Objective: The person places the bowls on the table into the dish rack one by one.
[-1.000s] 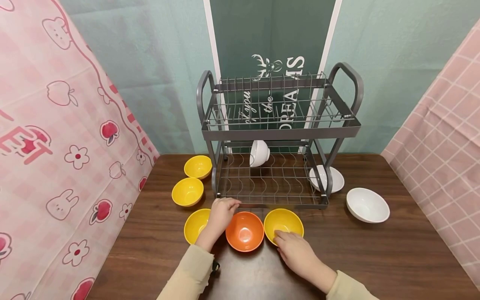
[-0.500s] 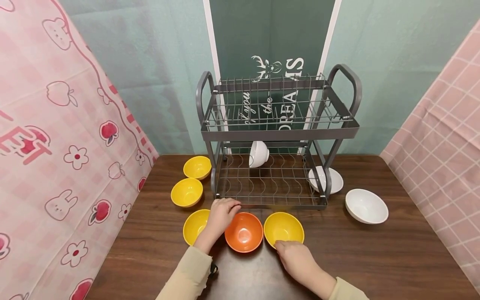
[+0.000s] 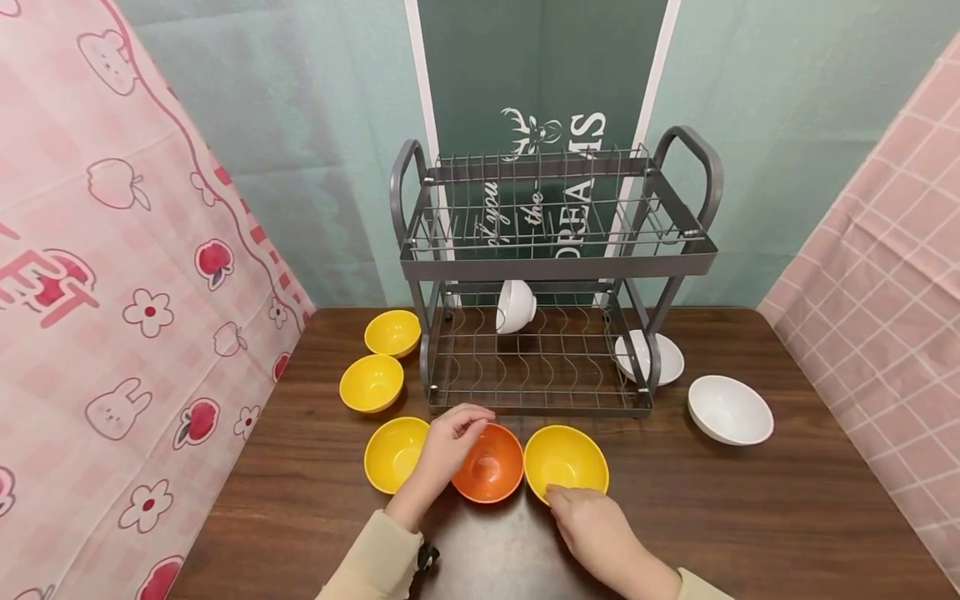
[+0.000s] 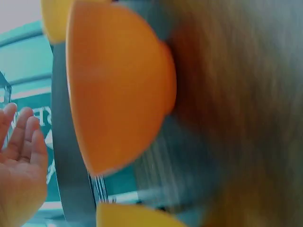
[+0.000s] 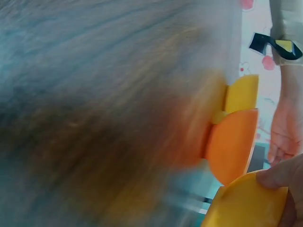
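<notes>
Pinching yellow bowl [image 3: 567, 457] by near rim, right hand [image 3: 596, 527], bowl extending forward

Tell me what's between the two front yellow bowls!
In the head view, the orange bowl, with the left hand partly in front of it.

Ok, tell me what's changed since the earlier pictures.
The left hand moved right, farther across the orange bowl in head view. The rightmost yellow bowl slid slightly toward the person, the right hand gripping its near rim. The orange bowl, rack and white bowls stayed put.
</notes>
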Demonstrator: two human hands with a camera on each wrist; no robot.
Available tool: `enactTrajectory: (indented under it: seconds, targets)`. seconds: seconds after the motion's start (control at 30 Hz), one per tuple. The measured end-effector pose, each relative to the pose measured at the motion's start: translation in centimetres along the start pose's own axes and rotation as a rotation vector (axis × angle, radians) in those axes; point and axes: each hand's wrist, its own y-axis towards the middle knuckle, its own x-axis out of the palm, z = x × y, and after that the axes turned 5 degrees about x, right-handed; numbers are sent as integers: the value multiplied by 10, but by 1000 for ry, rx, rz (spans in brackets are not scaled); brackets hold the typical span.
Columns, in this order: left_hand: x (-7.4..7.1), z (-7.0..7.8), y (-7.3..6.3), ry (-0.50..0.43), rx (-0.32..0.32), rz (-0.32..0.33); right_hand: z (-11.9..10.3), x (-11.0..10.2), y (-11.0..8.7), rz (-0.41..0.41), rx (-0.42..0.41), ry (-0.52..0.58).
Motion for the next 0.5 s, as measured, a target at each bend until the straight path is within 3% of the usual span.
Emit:
enactTrajectory:
  seconds: [0.1, 0.23, 0.33, 0.5]
  targets:
    - [9, 6, -10, -65, -81, -13, -3, -7, 2, 32, -25, 12]
    - [13, 28, -18, -232, -234, -45, -8, -13, 7, 102, -63, 25]
    - [16, 36, -19, -378, -321, -58, -11, -14, 10, 145, -79, 38]
    - [26, 23, -22, -488, -379, -52, -15, -14, 14, 157, -78, 68]
